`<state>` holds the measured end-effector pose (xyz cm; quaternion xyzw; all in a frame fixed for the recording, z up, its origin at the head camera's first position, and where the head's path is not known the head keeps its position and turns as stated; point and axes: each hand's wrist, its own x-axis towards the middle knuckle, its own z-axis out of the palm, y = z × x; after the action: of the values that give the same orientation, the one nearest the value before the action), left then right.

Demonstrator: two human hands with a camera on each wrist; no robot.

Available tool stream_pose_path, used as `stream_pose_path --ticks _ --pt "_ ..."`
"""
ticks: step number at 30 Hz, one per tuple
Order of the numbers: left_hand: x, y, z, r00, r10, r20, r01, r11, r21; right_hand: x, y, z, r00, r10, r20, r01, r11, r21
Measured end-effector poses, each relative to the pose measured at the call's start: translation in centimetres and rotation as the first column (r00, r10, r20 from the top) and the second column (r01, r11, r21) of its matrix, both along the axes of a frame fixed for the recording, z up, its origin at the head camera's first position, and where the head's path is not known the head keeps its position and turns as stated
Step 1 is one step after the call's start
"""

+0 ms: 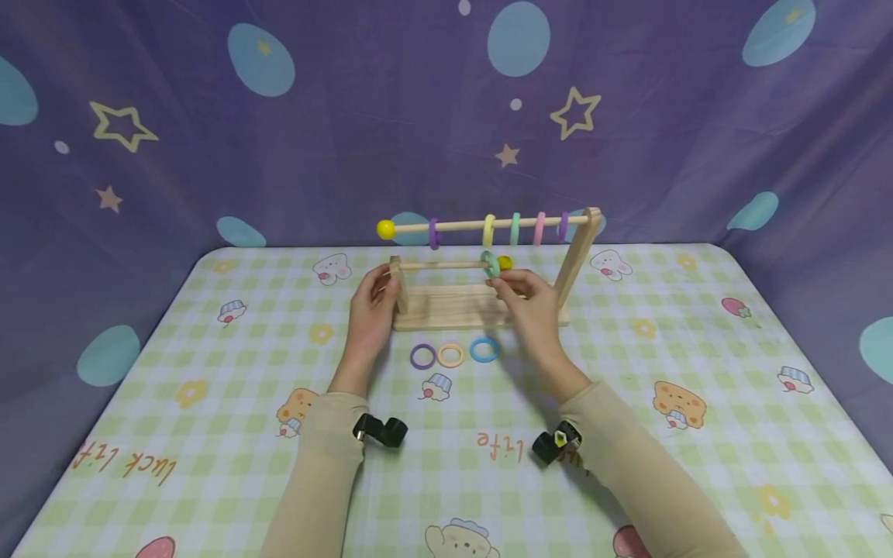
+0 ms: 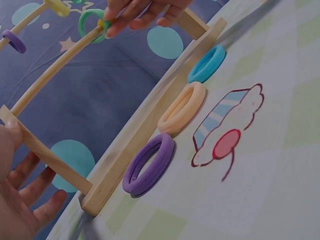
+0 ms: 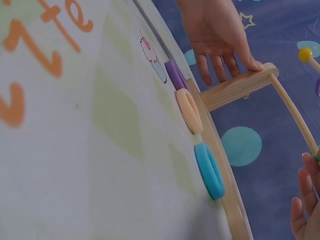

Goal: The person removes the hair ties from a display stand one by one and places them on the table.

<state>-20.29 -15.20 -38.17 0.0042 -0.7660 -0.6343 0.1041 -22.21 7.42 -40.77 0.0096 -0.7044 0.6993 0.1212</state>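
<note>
A wooden rack (image 1: pixel 446 316) with two rods stands on the table. My left hand (image 1: pixel 372 306) holds its short left post (image 1: pixel 399 287), thumb at the top and the other fingers down the outer side. On the lower rod (image 1: pixel 443 266), close to its yellow end ball (image 1: pixel 505 263), hangs a green hair tie (image 1: pixel 490 265). Thumb and fingertips of my right hand (image 1: pixel 536 310) pinch this tie. Purple (image 2: pixel 149 165), peach (image 2: pixel 182 108) and blue (image 2: pixel 207 64) hair ties lie in a row before the rack's base.
Several hair ties, among them a yellow one (image 1: pixel 488 231) and a pink one (image 1: pixel 539 229), hang on the upper rod (image 1: pixel 456 225). That rod ends in a yellow ball (image 1: pixel 386 229) at left and joins the tall post (image 1: pixel 577 256) at right. A purple curtain (image 1: pixel 418 139) hangs behind the table.
</note>
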Motion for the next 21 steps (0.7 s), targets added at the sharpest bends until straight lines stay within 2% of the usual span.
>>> stream_pose_path --ticks 13,20,21 --pt "0.1 0.0 0.1 1.0 -0.005 -0.015 0.006 1.0 0.012 0.0 0.8 -0.1 1.0 -0.003 0.016 0.003 1.0 -0.003" --pt "-1.8 -0.8 -3.1 0.998 0.005 -0.058 -0.004 1.0 0.021 0.0 1.1 0.0 1.0 -0.001 0.004 0.001 1.0 -0.013" --pt "-1.8 -0.8 -3.1 0.998 0.005 -0.058 -0.004 1.0 0.021 0.0 1.2 0.0 1.0 0.002 0.006 -0.002 1.0 -0.018"
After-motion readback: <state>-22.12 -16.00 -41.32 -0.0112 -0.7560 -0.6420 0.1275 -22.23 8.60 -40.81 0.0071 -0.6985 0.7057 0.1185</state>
